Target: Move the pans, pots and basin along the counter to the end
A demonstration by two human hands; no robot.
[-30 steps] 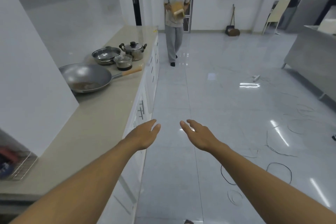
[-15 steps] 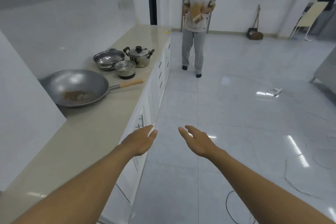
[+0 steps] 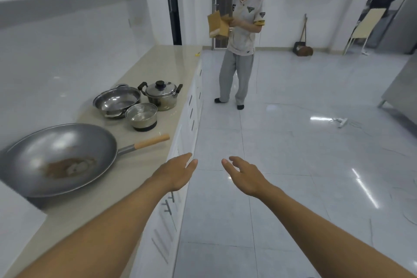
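Since neither hand holds anything, log this as pre-contact. Your left hand (image 3: 174, 172) has its fingers straight and loose with nothing in it, hanging just off the front edge of the beige stone counter (image 3: 144, 70). Your right hand (image 3: 244, 176) is the same, fingers relaxed and a little spread, over the pale floor tiles (image 3: 293, 165) just beside the left.

The task things all lie ahead and left of your hands.
- **Nearest:** the big grey steel wok with brown residue in its bowl (image 3: 61, 156) is left of your left hand. Its wooden handle (image 3: 151, 141) points to the counter edge, with the tip near your left fingertips but apart.
- **Further ahead of the left hand:** first the small steel pot with a glass lid on a black base (image 3: 141, 115). Then the wide shallow steel basin (image 3: 117, 101), touching it or nearly so, can't tell which. The lidded steel pot with black side handles (image 3: 161, 95) is just beside both.

Progress, my read: nothing done yet. All four sit mid-counter, well short of the far end by the dark doorway (image 3: 174, 18). Every piece is left to move, likely wok first as it's closest.

A person in a headset (image 3: 242, 29) holding a cardboard box (image 3: 217, 25) stands in the aisle ahead of your right hand, near the counter's far stretch. They could get in your way.
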